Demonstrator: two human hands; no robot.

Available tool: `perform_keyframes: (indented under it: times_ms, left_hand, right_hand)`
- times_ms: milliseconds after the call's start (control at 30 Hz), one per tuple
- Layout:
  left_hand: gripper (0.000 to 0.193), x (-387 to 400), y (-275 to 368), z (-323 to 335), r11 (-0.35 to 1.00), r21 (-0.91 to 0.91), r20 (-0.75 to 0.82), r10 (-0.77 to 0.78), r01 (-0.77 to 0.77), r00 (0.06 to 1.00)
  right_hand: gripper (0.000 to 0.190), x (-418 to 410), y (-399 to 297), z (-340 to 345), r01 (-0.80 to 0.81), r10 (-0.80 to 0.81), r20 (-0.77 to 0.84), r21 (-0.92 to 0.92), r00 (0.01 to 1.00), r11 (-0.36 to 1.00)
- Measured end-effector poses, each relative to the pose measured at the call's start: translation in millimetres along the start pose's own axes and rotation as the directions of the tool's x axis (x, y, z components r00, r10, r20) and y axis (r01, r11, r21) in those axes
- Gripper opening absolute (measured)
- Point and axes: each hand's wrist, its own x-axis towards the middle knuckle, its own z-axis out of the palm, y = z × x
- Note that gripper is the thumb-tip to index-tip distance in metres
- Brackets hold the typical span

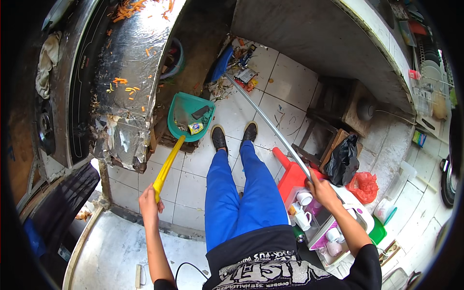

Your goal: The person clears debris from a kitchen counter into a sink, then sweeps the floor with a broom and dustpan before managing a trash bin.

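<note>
My left hand (149, 201) is closed around the yellow handle (169, 162) of a green plastic dustpan (210, 127). In the pan lie a yellow-and-blue wrapper (195, 128), a dark flat scrap (200, 112) and fine debris. My right hand (322, 189) grips the metal pole (274, 129) of a broom, whose blue head (222, 63) rests on the tiles at the far end. Beside the broom head is a heap of litter (243, 54), with wrappers, peelings and orange scraps. The bristles are mostly hidden in shadow.
Orange peelings (120, 80) lie on the worn counter (125, 105) at left, beside a gas stove (78, 90). A blue tub (177, 59) stands under it. At right are a wooden stool (308, 136), a black plastic bag (342, 156), a red plastic object (295, 174) and white cups (303, 198).
</note>
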Motion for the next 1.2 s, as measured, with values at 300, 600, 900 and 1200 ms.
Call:
perform_keyframes:
  times_ms: [300, 600, 900, 1200]
  left_hand:
    - [0.049, -98, -56, -35, 0.982, -0.127, -0.066, -0.146, 0.137, 0.987]
    - [0.050, -162, -135, -52, 0.919, -0.280, -0.184, -0.335, 0.278, 0.924]
    - [0.049, -201, -177, -55, 0.831, -0.478, -0.272, -0.450, 0.286, 0.851]
    - [0.048, -195, -188, -69, 0.813, -0.524, -0.294, -0.453, 0.254, 0.842]
  right_hand:
    - [0.059, 72, 13, -18, 0.153, -0.147, 0.045, -0.213, 0.988, 0.965]
    - [0.069, 65, 99, -70, 0.167, -0.159, 0.052, -0.326, 0.986, 0.930]
    - [0.063, 51, 93, -89, 0.278, -0.244, 0.141, -0.325, 0.959, 0.904]
    - [0.072, 59, 116, -118, 0.231, -0.173, 0.157, -0.537, 0.972, 0.811]
